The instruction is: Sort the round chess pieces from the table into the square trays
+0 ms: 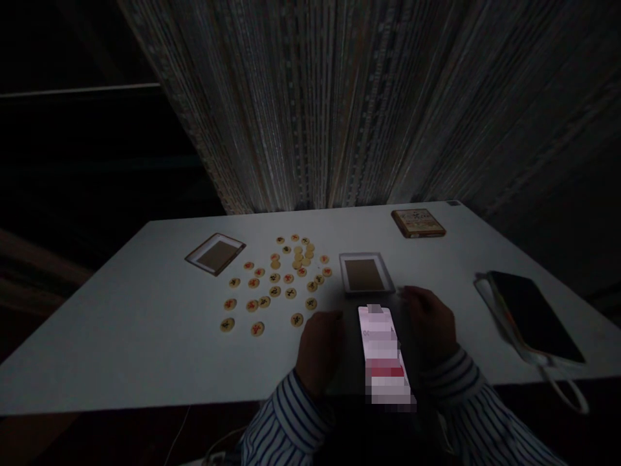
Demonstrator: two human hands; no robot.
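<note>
My left hand [320, 349] rests curled at the front of the white table, its fingers mostly lost in shadow, just left of a lit phone [381, 336]. On the phone's other side, my right hand [431, 323] is curled too, its fingertips close to the near right corner of a shallow white-rimmed box half [343, 275]. I see nothing held in either hand. Left of the box half, many round wooden Chinese chess pieces [275, 277] lie spread out, some with red characters, some with black, several face down in a small cluster.
A second shallow box part [194, 259] lies tilted at the left. At the back right is a flat, brown patterned box [418, 222]. A dark tablet-like device [533, 314] with a white cable [565, 388] sits at the right. Behind the table [121, 349] hangs a string curtain [310, 116].
</note>
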